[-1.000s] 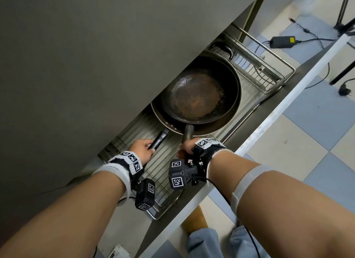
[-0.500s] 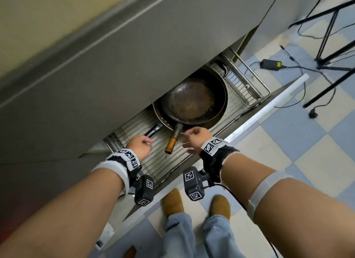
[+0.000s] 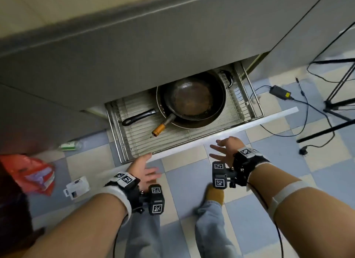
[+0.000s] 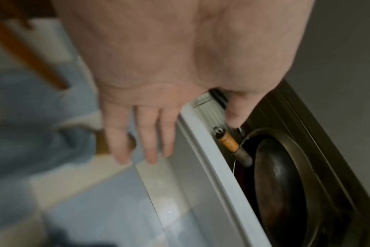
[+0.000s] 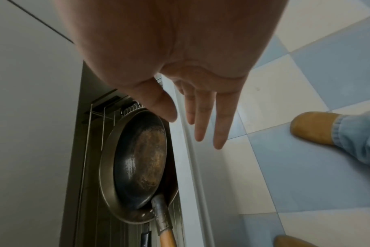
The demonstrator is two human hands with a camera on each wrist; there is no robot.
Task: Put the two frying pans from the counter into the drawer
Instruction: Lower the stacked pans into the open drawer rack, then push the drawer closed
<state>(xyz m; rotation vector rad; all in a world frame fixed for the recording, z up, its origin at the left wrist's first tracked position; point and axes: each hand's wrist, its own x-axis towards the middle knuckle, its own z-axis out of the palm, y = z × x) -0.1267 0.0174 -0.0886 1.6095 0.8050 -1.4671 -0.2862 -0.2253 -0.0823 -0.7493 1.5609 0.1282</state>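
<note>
Since both pans are already sitting in the drawer (image 3: 226, 130), you've got nothing left to carry, and that's why your hands are free. The smaller pan (image 3: 194, 99) is nested inside the bigger pan (image 3: 192, 123), which makes sense: stacked like that they take up one spot on the wire rack (image 3: 134, 140) and both handles point the same way, off to the left of the stack. The wooden handle (image 3: 160, 130) lies just beside the black handle (image 3: 139, 117), both flat on the rack and, as far as I can tell, low enough to pass under the cabinet.

Your left hand (image 3: 141, 168) has its grip wide open, fingers straight, holding nothing, thumb up at the drawer's white front edge near its left end. Your right hand (image 3: 225, 152) is the same, fingers spread and empty, right by that edge further along. My guess is you're set up to push the drawer closed, one palm toward each end so it slides in straight.
</note>
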